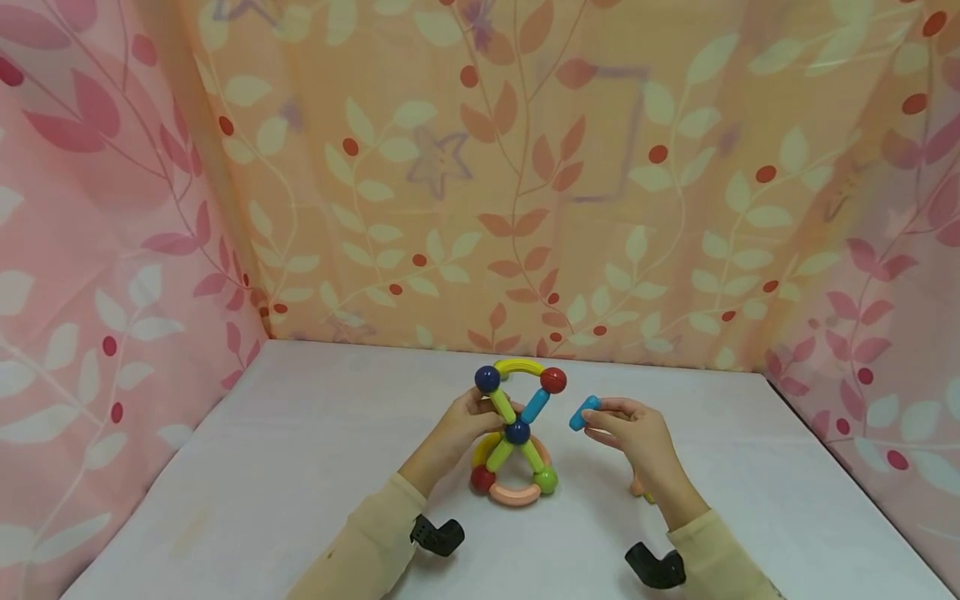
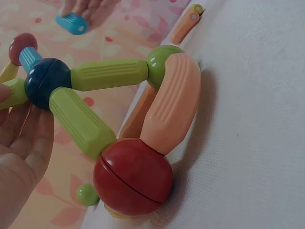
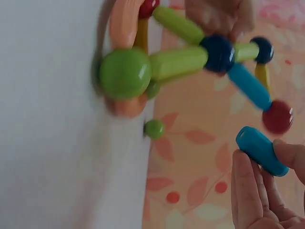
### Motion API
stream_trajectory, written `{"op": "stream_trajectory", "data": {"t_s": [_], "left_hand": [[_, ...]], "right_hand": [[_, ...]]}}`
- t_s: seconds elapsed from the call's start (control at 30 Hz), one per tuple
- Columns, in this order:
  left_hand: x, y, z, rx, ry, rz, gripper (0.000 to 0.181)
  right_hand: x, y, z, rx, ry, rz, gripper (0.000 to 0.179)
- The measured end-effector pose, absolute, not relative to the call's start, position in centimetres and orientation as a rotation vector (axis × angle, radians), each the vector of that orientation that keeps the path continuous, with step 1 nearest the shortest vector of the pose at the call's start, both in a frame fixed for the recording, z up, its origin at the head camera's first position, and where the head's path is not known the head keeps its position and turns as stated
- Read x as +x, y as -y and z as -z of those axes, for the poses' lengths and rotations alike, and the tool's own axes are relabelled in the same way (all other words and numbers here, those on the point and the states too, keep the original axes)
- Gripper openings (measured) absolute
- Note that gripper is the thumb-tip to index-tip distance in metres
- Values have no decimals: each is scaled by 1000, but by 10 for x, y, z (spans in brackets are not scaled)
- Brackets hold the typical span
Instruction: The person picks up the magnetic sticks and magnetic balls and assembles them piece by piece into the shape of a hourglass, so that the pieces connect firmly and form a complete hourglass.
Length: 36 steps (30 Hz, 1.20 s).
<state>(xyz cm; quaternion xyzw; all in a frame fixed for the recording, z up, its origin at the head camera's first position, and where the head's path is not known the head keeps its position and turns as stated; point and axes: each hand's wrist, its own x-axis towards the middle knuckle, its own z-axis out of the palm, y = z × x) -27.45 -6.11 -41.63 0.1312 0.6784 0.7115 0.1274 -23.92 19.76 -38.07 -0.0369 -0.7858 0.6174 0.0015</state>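
Note:
A ball-and-stick toy structure [image 1: 517, 432] stands on the white table, with a dark blue ball at its middle. Its lower part has a red ball [image 2: 133, 176], a green ball [image 3: 125, 74] and curved peach sticks [image 2: 174, 105]. Above the middle, a light green stick and a blue stick [image 1: 536, 407] lead to a dark blue ball [image 1: 487, 379] and a red ball [image 1: 553, 381], joined by a curved yellow stick [image 1: 519, 366]. My left hand [image 1: 467, 427] holds the upper light green stick. Right of the structure, my right hand [image 1: 637, 432] pinches a loose short blue stick [image 3: 261, 150], apart from it.
Peach and yellow pieces [image 2: 186, 26] lie on the table, partly hidden behind my right wrist in the head view. A small green ball [image 3: 154, 129] lies beyond the structure. Floral curtains [image 1: 525, 183] enclose the white table [image 1: 262, 467] at the back and sides.

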Motion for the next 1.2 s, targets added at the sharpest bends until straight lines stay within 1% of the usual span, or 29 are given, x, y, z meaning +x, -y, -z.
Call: {"op": "stream_trajectory", "data": {"t_s": [0.23, 0.43, 0.57, 0.83, 1.07, 1.2], "left_hand": [[-276, 62, 418, 396, -1984, -2077, 36], [-278, 63, 418, 413, -1978, -2081, 37], [-278, 63, 418, 428, -1974, -2094, 33], [-277, 63, 420, 417, -1959, -2094, 34], [-278, 63, 420, 420, -1985, -2094, 39], [-277, 63, 419, 407, -1982, -2089, 38]], "right_hand": [[-226, -164, 375, -8, 2431, -1831, 38], [-220, -144, 373, 68, 2434, -1697, 31], [-219, -134, 374, 141, 2420, -1655, 27], [-217, -123, 377, 200, 2362, -1663, 23], [-218, -121, 381, 218, 2339, -1671, 21], [-218, -119, 382, 243, 2335, -1672, 21]]}}
